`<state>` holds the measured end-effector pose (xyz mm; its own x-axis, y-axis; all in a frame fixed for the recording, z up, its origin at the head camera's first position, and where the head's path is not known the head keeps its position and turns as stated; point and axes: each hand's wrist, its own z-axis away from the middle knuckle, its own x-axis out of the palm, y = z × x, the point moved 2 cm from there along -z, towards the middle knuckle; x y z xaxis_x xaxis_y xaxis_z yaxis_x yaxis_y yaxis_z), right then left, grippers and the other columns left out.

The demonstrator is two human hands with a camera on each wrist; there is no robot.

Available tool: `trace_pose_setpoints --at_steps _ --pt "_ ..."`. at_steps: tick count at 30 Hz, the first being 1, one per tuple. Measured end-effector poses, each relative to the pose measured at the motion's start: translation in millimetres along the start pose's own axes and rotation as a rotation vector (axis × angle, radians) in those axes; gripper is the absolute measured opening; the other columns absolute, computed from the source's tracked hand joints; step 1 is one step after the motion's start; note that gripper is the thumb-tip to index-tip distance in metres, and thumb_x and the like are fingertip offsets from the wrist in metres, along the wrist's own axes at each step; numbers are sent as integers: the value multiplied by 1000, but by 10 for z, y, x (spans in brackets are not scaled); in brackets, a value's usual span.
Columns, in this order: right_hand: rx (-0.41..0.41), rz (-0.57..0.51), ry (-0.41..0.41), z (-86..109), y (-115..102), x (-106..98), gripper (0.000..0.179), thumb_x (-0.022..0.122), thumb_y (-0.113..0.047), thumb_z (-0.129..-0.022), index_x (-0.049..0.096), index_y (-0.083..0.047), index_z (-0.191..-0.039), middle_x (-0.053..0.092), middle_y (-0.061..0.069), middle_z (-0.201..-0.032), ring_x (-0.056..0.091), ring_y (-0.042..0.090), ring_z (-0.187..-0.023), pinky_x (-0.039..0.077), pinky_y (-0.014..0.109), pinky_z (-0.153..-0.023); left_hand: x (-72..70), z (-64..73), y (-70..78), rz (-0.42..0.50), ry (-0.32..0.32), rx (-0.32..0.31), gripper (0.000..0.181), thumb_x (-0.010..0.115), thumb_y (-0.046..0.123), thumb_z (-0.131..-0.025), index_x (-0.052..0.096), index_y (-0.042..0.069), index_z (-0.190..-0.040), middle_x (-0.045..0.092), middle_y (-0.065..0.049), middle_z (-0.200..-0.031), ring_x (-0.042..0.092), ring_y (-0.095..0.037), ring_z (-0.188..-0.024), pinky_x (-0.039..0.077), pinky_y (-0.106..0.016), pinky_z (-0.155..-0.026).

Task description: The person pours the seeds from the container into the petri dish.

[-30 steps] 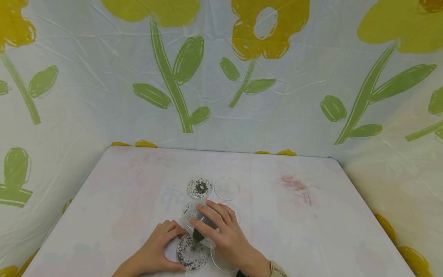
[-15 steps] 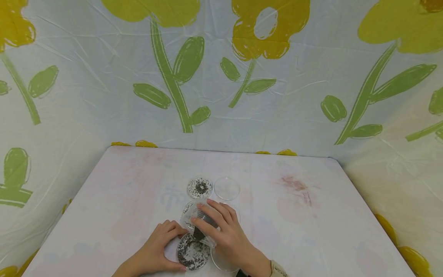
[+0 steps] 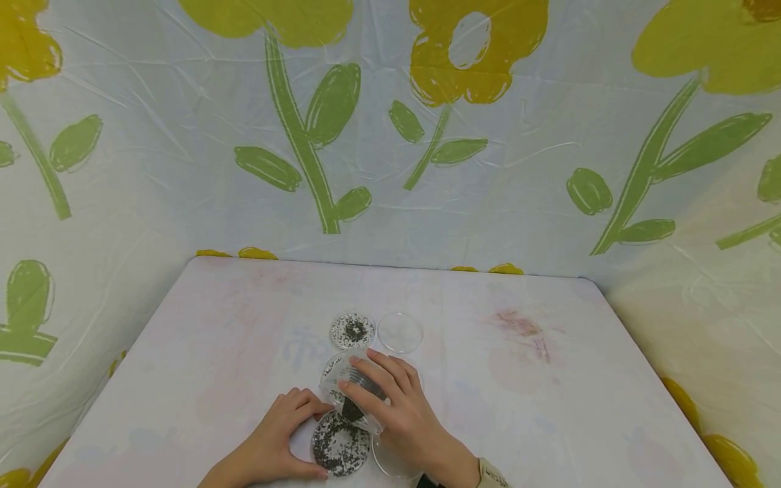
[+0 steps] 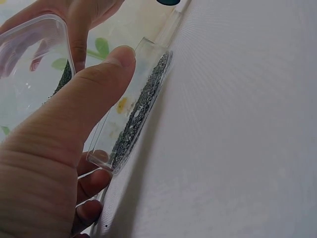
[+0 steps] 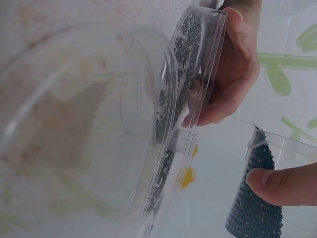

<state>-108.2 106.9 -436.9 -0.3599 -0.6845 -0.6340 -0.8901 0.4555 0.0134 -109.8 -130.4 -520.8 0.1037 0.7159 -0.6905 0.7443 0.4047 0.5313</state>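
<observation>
Over our pale table point(image 3: 579, 379), our right hand point(image 3: 401, 410) has a tilted clear cup point(image 4: 29, 91) between thumb and fingers, which hold its sides, above the edge of a round dish point(image 3: 342, 444). Our left hand point(image 3: 274, 434) has that dish between thumb and fingers, spread wide and gripping its rim. In both we see small dark grains point(image 5: 255, 218).

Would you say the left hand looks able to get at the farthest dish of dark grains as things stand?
Probably yes, once the left hand lets go of the near dish: the far dish looks uncovered, and the tilted cup in the right hand leaves its left side open.
</observation>
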Motion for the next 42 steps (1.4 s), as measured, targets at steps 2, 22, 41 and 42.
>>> trace_pose_setpoints --at_steps 2,22,41,42 --pt "-1 2 2 -6 -1 0 79 40 17 -61 61 -11 -133 52 18 -142 45 39 -130 34 50 -102 5 -1 -2 -3 4 6 77 85 59 -67 58 29 -133 52 17 -105 40 -1 -89 28 -19 -73" --pt "69 -38 -6 28 35 29 96 37 17 -45 58 -10 -135 50 17 -142 43 39 -132 34 50 -101 5 -9 -8 -9 -4 14 76 85 58 -67 58 29 -132 52 17 -105 39 -1 -87 28 -19 -72" --pt "512 -411 11 33 188 -34 102 96 -17 -59 45 -12 -147 48 7 -144 42 26 -131 40 51 -105 23 4 -6 -1 40 48 77 86 57 -67 58 29 -134 52 17 -104 40 0 -89 27 -18 -73" --pt "550 -426 -1 31 193 -43 103 97 -18 -59 44 -14 -148 47 6 -144 42 24 -131 40 52 -104 24 4 -9 -1 40 46 77 86 57 -67 58 29 -134 52 17 -104 40 0 -89 27 -18 -73"
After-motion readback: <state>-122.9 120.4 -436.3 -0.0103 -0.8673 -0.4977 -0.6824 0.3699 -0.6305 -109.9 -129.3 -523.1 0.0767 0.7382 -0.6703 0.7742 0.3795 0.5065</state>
